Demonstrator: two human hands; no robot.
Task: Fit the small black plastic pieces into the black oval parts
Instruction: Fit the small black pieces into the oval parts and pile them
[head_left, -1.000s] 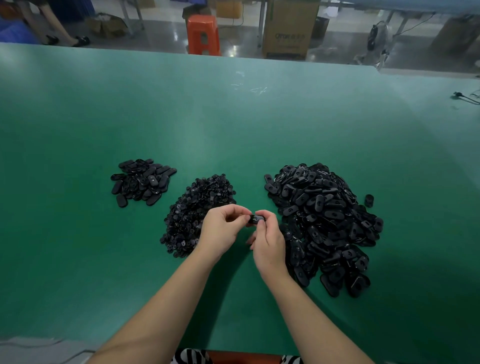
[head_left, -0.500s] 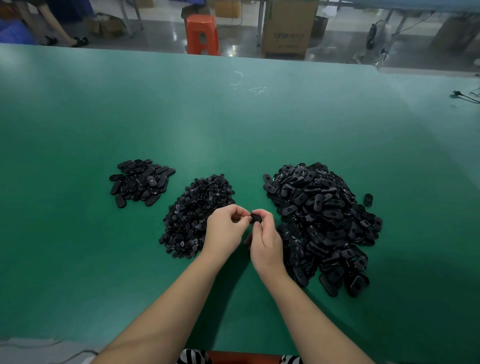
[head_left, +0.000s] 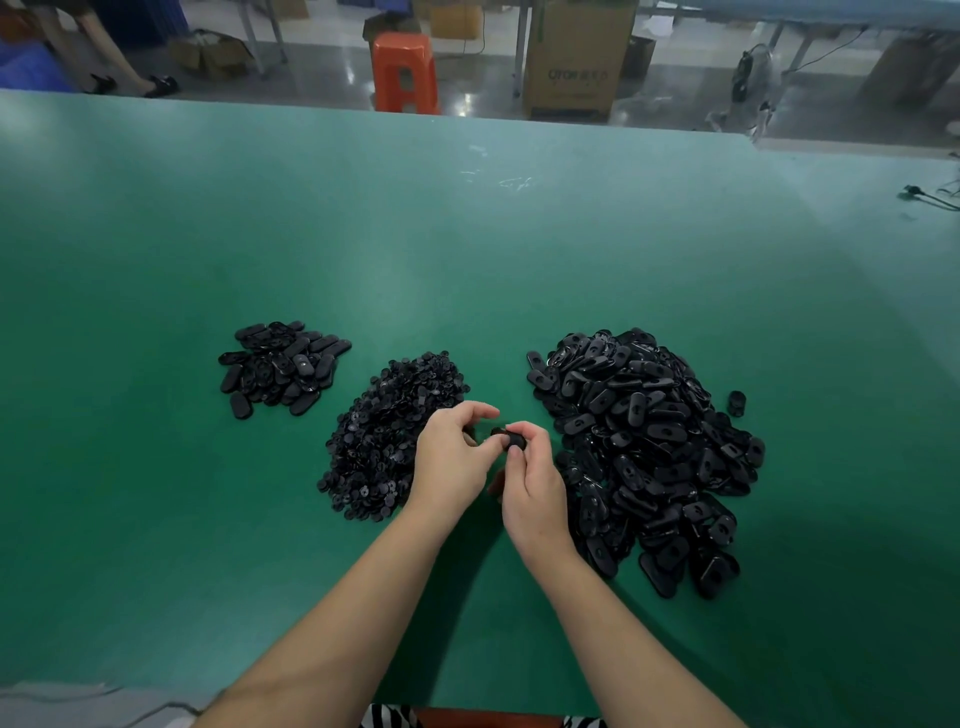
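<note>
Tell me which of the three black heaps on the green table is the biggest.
The right-hand heap of black oval plastic parts, beside the right hand; it is wider and taller than the other two.

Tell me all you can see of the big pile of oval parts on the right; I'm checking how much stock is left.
The big pile of oval parts is a loose heap of flat, glossy black plastic ovals, many showing a hole or slot. They lie jumbled at all angles on the green table, right of the right hand, whose wrist overlaps its near-left edge. It is the largest of three piles. One stray part sits apart at its right.
</note>
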